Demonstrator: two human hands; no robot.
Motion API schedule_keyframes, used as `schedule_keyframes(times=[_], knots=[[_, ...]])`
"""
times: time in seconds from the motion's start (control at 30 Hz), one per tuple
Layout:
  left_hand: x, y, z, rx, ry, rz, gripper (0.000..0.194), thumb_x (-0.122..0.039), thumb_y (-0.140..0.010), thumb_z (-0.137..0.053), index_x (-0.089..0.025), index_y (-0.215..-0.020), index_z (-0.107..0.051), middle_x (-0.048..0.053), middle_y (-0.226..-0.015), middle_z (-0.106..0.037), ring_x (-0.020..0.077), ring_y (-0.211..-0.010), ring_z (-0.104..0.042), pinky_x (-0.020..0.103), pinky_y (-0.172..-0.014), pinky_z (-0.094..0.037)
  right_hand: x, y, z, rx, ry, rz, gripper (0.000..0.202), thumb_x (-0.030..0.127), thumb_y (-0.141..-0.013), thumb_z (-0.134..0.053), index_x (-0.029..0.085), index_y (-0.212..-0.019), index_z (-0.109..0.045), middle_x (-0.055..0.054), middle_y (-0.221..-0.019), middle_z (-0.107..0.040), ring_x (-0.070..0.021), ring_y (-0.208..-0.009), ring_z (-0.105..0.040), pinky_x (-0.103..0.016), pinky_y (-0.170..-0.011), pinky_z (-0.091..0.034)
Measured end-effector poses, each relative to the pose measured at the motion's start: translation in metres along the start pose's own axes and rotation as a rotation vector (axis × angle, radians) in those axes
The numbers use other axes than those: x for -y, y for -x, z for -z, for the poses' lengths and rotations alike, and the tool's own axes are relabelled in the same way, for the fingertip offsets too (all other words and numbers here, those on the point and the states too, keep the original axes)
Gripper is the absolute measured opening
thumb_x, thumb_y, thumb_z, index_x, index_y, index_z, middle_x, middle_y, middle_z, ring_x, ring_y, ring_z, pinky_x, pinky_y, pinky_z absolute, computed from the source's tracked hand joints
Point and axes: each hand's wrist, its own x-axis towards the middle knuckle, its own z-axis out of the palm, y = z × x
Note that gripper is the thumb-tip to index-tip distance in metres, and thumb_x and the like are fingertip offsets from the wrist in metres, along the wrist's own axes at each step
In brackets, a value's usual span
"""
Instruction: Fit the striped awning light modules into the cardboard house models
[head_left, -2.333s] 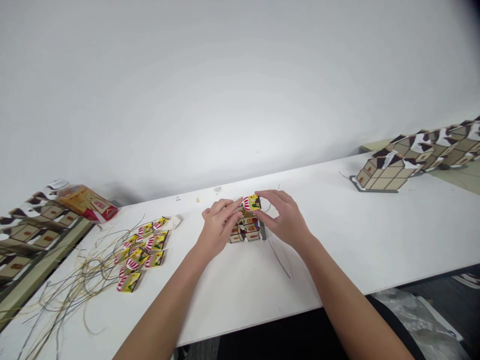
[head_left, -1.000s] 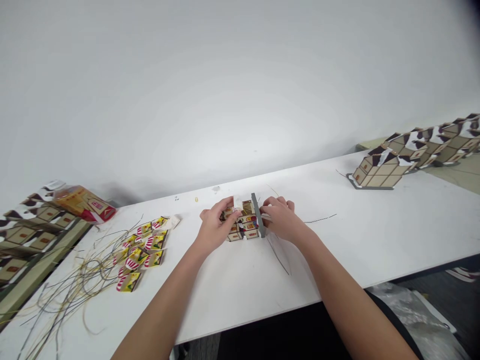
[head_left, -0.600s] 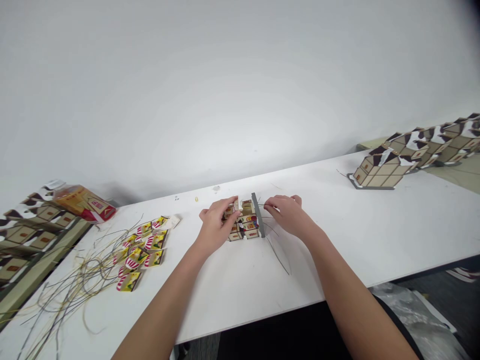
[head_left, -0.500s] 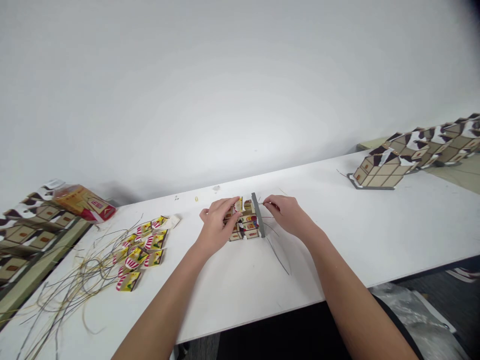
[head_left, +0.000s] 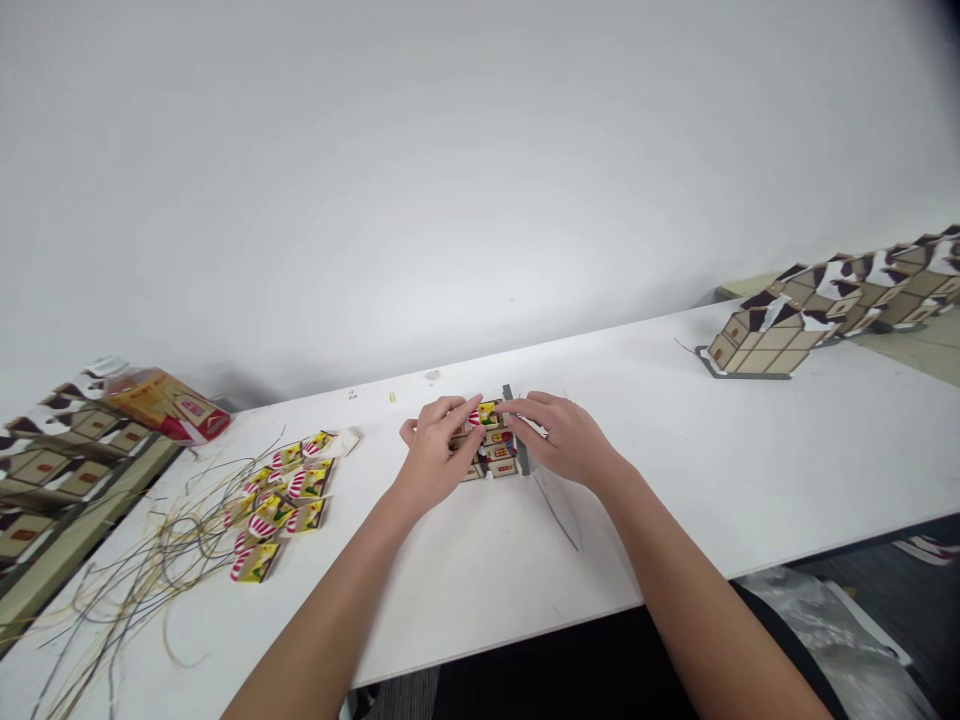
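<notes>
The left hand's [head_left: 430,455] pointing finger and thumb are a little bit apart, with the striped piece [head_left: 484,415] held between their tips. It is red, white and yellow. The right hand's [head_left: 568,436] pointing finger touches the right end of it, and the thumb is close by with a small gap; I can't tell if they pinch it. The striped piece is at the top part of the little house [head_left: 500,464], which lies on its side in the middle of the white table [head_left: 675,450], with its grey base [head_left: 522,456] facing right. A thin dark wire [head_left: 556,513] pokes out from the base toward the near edge. Over to the left is a pile of striped pieces [head_left: 274,514], with long tangly wires [head_left: 157,560] running to the left edge. A bottle [head_left: 169,405] with an orange and red label is by the far left corner, next to a bunch of houses [head_left: 82,445]. Near the far right corner, another house [head_left: 766,345] stands up, and a row of houses [head_left: 889,285] goes on behind it.
</notes>
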Motion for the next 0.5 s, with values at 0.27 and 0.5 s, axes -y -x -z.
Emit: schedule_keyframes(times=[0.27,0.5], knots=[[0.0000,-0.0004,-0.0047,-0.128,0.042,-0.027,0.032,-0.043,-0.088,-0.055,-0.033,-0.116,-0.064,0.005,-0.122,-0.065,0.0279,-0.119,-0.054,0.054,-0.103,-0.028,-0.0028,0.0027,-0.0037,-0.052,0.070,0.013,0.030,0.032,-0.096,-0.041,0.027,-0.108,-0.068,-0.001,-0.084,-0.054,-0.0088,-0.063,-0.045,-0.023,-0.054,-0.031],[0.0051,-0.0021,-0.0032,-0.173,0.065,-0.040,0.028,-0.031,-0.088,-0.053,-0.033,-0.111,-0.067,0.001,-0.119,-0.067,0.0251,-0.117,-0.058,0.055,-0.106,-0.032,-0.0035,0.0022,-0.0043,-0.054,0.099,-0.008,0.031,0.032,-0.096,-0.040,0.028,-0.110,-0.067,-0.002,-0.090,-0.055,-0.0095,-0.065,-0.047,-0.023,-0.054,-0.032]])
